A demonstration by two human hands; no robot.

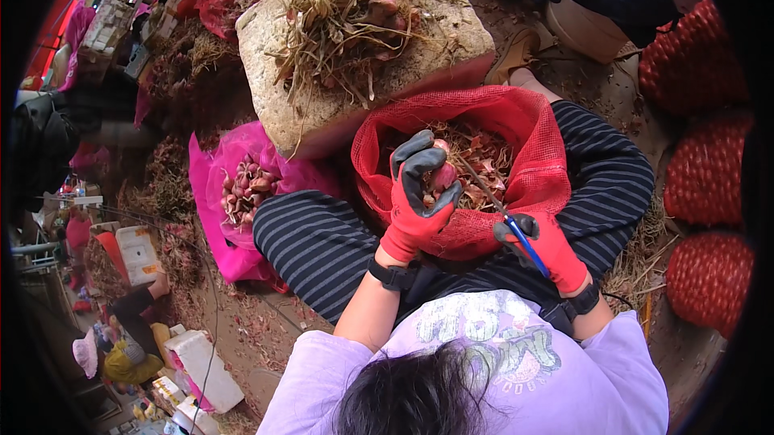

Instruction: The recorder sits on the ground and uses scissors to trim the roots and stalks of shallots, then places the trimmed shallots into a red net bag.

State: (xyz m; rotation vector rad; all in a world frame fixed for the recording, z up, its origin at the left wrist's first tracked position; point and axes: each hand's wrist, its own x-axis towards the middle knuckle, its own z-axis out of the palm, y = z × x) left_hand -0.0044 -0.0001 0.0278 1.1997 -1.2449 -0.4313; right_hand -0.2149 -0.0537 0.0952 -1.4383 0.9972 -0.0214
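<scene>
Your left hand [421, 193], gloved red and black, is closed around a few shallots [442, 177]. Fingers curl over them from the left, thumb below; exact count hidden by the glove. Shallots sit above the red sack [542, 185], over its left half, root ends toward your right.

Your right hand [548, 248], same kind of glove, is gripping the knife [530, 248] by its blue handle. Thumb lies along the handle. Blade runs up and left across the sack mouth, tip just beside the held shallots. Can't tell if it touches them.

Red sack: mesh, mouth wide open, set between your legs in striped trousers [302, 245]. Inside are dry skins and roots, the scraps [488, 157].

Left of the sack, past your knee: pink bag [211, 229], open, with a pile of cleaned-looking bulbs [246, 187] in it.

Ahead of you: foam block [262, 64], pale and worn, its near edge close to the sack. On top is a heap of dried stalks [339, 28], with some reddish bulbs showing at its right side.

Right side: filled mesh sacks [703, 173], red, stacked in a column near the edge of view. Lower left, well apart from you: a co-worker in a pink hat [85, 354], near a white box [205, 370].
</scene>
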